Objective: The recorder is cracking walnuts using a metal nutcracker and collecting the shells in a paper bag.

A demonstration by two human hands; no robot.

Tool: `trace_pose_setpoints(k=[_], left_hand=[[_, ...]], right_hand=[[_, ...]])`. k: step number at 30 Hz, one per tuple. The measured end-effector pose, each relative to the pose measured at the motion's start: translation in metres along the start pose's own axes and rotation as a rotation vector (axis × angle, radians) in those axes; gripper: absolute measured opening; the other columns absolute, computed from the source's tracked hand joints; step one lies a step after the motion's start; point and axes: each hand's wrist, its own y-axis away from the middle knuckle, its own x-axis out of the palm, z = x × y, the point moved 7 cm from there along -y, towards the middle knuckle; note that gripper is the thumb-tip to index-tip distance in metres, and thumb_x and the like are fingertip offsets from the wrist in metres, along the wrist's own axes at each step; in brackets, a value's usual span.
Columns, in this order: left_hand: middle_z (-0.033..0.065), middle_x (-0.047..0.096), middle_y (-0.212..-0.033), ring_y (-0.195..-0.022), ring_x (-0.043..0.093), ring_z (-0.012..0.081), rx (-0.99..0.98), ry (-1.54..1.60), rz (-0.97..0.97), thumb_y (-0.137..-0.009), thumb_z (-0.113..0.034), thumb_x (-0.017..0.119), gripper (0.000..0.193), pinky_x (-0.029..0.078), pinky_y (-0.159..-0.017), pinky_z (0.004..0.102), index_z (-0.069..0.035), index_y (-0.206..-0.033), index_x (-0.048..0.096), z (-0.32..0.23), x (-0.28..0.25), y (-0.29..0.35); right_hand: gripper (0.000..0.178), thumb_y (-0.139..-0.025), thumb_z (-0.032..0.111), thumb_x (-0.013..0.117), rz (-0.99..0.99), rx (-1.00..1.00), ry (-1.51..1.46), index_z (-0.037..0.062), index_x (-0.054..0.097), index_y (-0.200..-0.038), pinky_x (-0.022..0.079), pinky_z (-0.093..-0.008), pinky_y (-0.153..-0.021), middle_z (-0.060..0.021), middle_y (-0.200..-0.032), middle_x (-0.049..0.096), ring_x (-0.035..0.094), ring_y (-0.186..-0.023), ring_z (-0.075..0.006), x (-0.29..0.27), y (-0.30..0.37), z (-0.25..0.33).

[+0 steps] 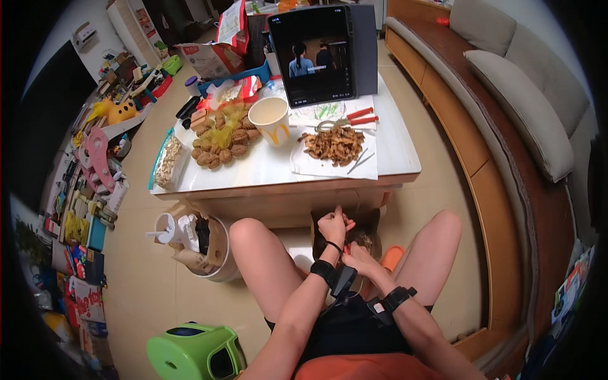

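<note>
- The fingers of the left hand [335, 226] bend inward over an open brown paper bag [375, 220]; whether they grip anything, I cannot tell.
- The right hand [361, 261] sits just beside it, fingers curled (a speck of red shows there, too small to identify), its hold likewise unclear.
- Inside the bag lie pale brown fragments [364, 240].
- Beyond, on the white rectangular surface [253, 172]: brown walnut kernels [335, 147] heaped on white paper [310, 166], a red-handled metal tool [363, 120] behind them, whole brown walnuts [212, 156] farther left.

brown bag [372, 225], white cup [269, 120], green stool [180, 356]
</note>
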Motion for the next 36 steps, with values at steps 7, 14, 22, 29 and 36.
trace_pose_setpoints(k=[7, 14, 22, 29, 36], left_hand=[[0.0099, 0.055, -0.051, -0.038, 0.054, 0.0182, 0.005, -0.2, -0.122, -0.084, -0.024, 0.057, 0.041, 0.048, -0.037, 0.028, 0.008, -0.059, 0.055, 0.013, -0.003, -0.008], [0.009, 0.055, -0.05, -0.038, 0.054, 0.0168, -0.015, -0.203, -0.138, -0.083, -0.027, 0.058, 0.042, 0.046, -0.035, 0.0267, 0.006, -0.058, 0.056, 0.016, -0.005, -0.01], [0.0077, 0.055, -0.084, -0.071, 0.055, 0.0132, -0.057, -0.424, 0.251, -0.074, -0.031, 0.068, 0.049, 0.044, -0.057, 0.0268, 0.003, -0.102, 0.045, -0.005, -0.008, 0.008], [0.0039, 0.059, -0.077, -0.071, 0.054, 0.0086, 0.208, -0.472, 0.29, -0.072, -0.014, 0.07, 0.035, 0.044, -0.062, 0.0217, 0.007, -0.096, 0.055, -0.011, -0.005, 0.007], [0.0018, 0.057, -0.079, -0.071, 0.048, 0.0062, 0.226, -0.335, 0.498, -0.082, -0.017, 0.06, 0.029, 0.041, -0.065, 0.0212, 0.006, -0.099, 0.054, -0.025, 0.004, 0.019]], right_hand=[[0.054, -0.07, 0.036, 0.047, 0.034, 0.051, -0.066, -0.0126, 0.047, -0.093, 0.042, -0.0432, -0.076, -0.034, -0.091, 0.054, 0.054, -0.091, -0.0425, 0.005, -0.01, -0.017], [0.056, -0.067, 0.039, 0.052, -0.012, -0.047, -0.102, -0.0104, 0.046, -0.093, 0.042, -0.0416, -0.074, -0.031, -0.088, 0.055, 0.055, -0.088, -0.041, 0.01, -0.017, -0.03], [0.066, -0.066, 0.045, 0.056, 0.02, 0.168, -0.12, -0.01, 0.042, -0.1, 0.043, -0.0362, -0.071, -0.0232, -0.087, 0.055, 0.056, -0.084, -0.032, -0.002, -0.001, -0.028], [0.086, -0.062, 0.054, 0.059, 0.023, 0.14, -0.087, -0.014, 0.036, -0.11, 0.041, -0.0355, -0.082, -0.0282, -0.104, 0.051, 0.053, -0.097, -0.0353, -0.013, -0.007, -0.014], [0.089, -0.052, 0.064, 0.068, -0.084, 0.058, -0.026, -0.0079, 0.044, -0.099, 0.043, -0.0333, -0.078, -0.0223, -0.097, 0.054, 0.056, -0.092, -0.0295, -0.045, 0.009, 0.004]])
